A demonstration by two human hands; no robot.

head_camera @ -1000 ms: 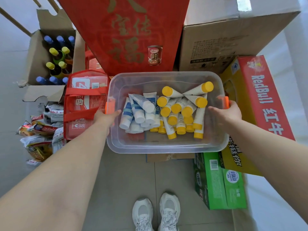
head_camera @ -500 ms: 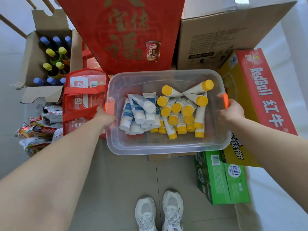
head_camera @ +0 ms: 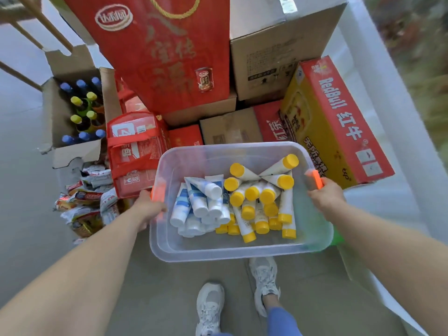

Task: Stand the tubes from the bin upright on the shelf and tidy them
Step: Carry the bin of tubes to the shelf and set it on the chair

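I hold a clear plastic bin (head_camera: 218,251) up in the air over the floor. My left hand (head_camera: 149,207) grips its orange left handle, and my right hand (head_camera: 326,197) grips the orange right handle. Inside lie several white tubes with blue bands and white caps (head_camera: 198,204) on the left. Several white tubes with yellow caps (head_camera: 261,197) are piled on the right. All the tubes lie flat or slanted. No shelf is in view.
Stacked cartons stand ahead: a red gift box (head_camera: 155,49), a brown carton (head_camera: 278,44), a yellow-red RedBull case (head_camera: 339,122). An open carton of bottles (head_camera: 80,110) and a red bag (head_camera: 135,151) sit left, above snack packets (head_camera: 84,207). My white shoes (head_camera: 211,309) stand on grey floor.
The bin has been lifted off the cartons and drawn back toward me. My view has pulled up and back, and my right foot has stepped forward.
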